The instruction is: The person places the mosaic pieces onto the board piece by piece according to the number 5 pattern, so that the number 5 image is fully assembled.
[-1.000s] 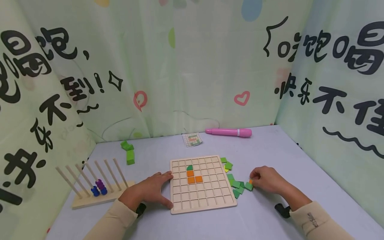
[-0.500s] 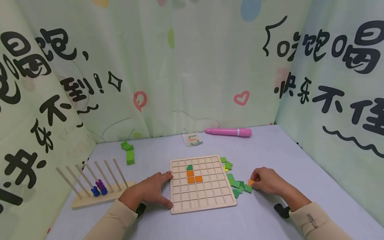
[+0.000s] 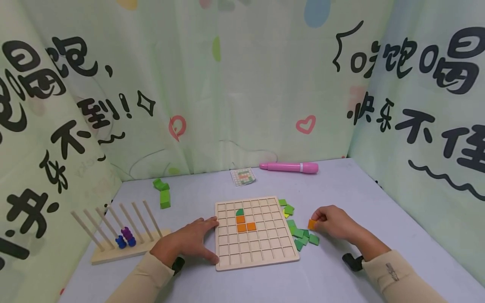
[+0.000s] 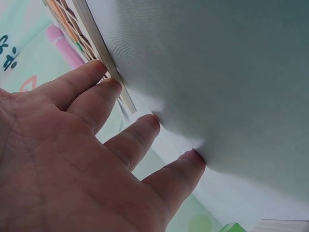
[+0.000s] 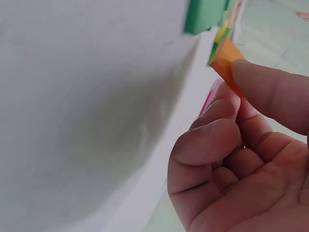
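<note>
A wooden grid board (image 3: 261, 248) lies on the table with three orange square tiles (image 3: 241, 227) and one green rounded tile (image 3: 240, 212) in its cells. My left hand (image 3: 191, 240) rests at the board's left edge, fingers spread and straight; in the left wrist view two fingertips touch the board's side. To the right of the board, my right hand (image 3: 335, 223) pinches an orange tile (image 3: 312, 224) between thumb and finger. The right wrist view shows this orange tile (image 5: 227, 63) tilted in the grip. Loose green tiles (image 3: 299, 233) lie between that hand and the board.
A wooden rack (image 3: 125, 251) with upright pegs and a few blue and purple beads stands at left. Green blocks (image 3: 164, 198) lie behind it. A small pattern card (image 3: 243, 177) and a pink marker (image 3: 289, 167) lie at the back, before a curtain (image 3: 242, 84).
My right hand has lifted the orange tile from beside the green tiles and shifted it slightly left and away from me. The left hand and board have stayed in place.
</note>
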Action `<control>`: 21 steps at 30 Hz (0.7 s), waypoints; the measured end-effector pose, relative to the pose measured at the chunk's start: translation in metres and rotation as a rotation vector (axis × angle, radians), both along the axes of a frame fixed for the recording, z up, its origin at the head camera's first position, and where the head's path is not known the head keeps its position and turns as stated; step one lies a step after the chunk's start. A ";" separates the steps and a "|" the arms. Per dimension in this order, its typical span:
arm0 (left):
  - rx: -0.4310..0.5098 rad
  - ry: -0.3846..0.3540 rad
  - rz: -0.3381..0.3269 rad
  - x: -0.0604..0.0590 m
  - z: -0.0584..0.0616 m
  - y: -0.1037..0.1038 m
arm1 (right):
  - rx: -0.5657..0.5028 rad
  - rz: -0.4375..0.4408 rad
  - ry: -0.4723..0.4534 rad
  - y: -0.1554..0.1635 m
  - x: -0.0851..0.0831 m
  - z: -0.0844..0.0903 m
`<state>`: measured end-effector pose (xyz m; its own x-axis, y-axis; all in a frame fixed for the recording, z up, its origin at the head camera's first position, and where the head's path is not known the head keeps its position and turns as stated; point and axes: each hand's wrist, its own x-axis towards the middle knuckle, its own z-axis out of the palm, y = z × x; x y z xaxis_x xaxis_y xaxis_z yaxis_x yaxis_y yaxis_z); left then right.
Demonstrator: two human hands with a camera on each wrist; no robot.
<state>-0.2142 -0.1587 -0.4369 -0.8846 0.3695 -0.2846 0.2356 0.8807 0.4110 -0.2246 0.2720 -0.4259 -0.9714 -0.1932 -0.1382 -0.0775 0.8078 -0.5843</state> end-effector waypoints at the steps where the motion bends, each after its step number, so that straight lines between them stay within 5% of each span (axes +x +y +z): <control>1: 0.000 0.000 0.000 0.000 0.000 0.000 | -0.015 0.006 -0.001 -0.003 -0.001 0.001; 21: 0.016 -0.001 -0.007 0.002 0.002 0.000 | -0.132 0.189 -0.040 -0.092 -0.022 0.013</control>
